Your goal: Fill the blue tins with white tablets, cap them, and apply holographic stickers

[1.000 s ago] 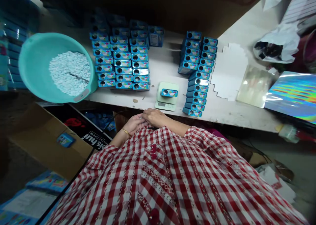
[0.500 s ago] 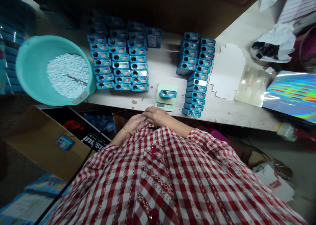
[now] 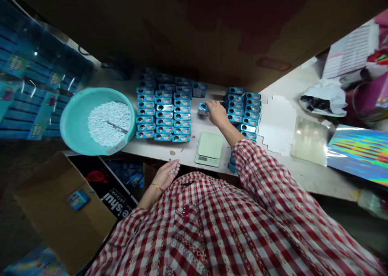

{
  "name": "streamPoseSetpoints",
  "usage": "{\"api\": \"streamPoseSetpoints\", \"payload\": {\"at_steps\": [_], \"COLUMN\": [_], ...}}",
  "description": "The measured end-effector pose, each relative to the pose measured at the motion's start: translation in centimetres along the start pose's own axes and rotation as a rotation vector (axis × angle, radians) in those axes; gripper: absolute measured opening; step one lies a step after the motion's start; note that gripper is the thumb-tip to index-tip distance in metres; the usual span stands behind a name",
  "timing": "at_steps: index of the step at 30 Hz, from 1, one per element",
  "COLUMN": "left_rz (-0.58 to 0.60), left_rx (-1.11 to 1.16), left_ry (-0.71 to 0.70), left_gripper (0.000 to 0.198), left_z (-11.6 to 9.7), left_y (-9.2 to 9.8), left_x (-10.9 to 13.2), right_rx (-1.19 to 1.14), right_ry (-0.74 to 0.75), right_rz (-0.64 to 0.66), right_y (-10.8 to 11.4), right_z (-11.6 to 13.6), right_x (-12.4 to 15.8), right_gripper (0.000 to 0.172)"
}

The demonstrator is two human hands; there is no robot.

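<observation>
My right hand [image 3: 216, 113] reaches over the table and grips a small blue tin [image 3: 203, 107] by its end, between the two groups of tins. Below it stands a pale green digital scale [image 3: 209, 146]. My left hand [image 3: 166, 174] is held palm up in front of my body, fingers curled round a few small white candies [image 3: 173, 170]. Blue tins with round dark holes stand in rows [image 3: 164, 121] on the left. More tins [image 3: 235, 110] are lined up to the right, some partly hidden by my right arm.
A turquoise basin [image 3: 68, 122] of white candies with a metal tool in it stands at the left. Below is an open carton [image 3: 39, 203] with a blue tin on its flap. White cut sheets [image 3: 277, 124] lie right; a large brown box [image 3: 182, 29] overhangs the back.
The tin that sat on the scale is off it, and my right hand has moved up and forward, now holding a tin. My hands have parted, and my left palm has turned up.
</observation>
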State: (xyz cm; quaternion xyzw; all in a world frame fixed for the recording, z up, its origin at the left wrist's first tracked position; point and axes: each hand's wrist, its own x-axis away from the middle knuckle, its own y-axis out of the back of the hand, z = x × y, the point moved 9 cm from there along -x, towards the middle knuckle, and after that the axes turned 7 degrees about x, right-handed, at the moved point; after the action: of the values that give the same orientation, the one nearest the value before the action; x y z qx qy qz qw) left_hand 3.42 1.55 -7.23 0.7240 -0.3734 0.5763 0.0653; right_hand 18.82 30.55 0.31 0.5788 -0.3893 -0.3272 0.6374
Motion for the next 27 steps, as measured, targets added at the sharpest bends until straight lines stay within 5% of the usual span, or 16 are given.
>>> {"api": "streamPoseSetpoints", "payload": {"at_steps": [3, 6, 14, 18, 22, 27], "left_rz": [-0.037, -0.054, -0.015, 0.044, 0.107, 0.080], "left_rx": [0.029, 0.028, -0.027, -0.068, -0.058, -0.045], "left_ry": [-0.021, -0.013, 0.036, 0.053, 0.041, 0.068], "left_gripper": [0.015, 0.014, 0.015, 0.013, 0.012, 0.012], "left_z": [-0.5, -0.7, -0.3, 0.2, 0.5, 1.8], "left_y": [0.5, 0.9, 0.2, -1.9, -3.3, -2.9], "left_x": [0.4, 0.6, -0.8, -1.0, -0.3, 0.3], "right_rx": [-0.011, -0.037, 0.080, 0.118, 0.148, 0.170], "right_ry": [-0.040, -0.017, -0.258, -0.238, -0.108, 0.151], "right_rz": [0.017, -0.003, -0.129, -0.076, -0.094, 0.002], "right_y": [-1.2, -2.0, -1.7, -3.9, -2.5, -0.2], "right_z": [-0.2, -0.1, -8.3, -9.9, -7.4, 0.5], "right_x": [-6.2, -7.6, 6.9, 8.4, 9.1, 13.8], "right_gripper": [0.043, 0.050, 0.030, 0.024, 0.026, 0.029]}}
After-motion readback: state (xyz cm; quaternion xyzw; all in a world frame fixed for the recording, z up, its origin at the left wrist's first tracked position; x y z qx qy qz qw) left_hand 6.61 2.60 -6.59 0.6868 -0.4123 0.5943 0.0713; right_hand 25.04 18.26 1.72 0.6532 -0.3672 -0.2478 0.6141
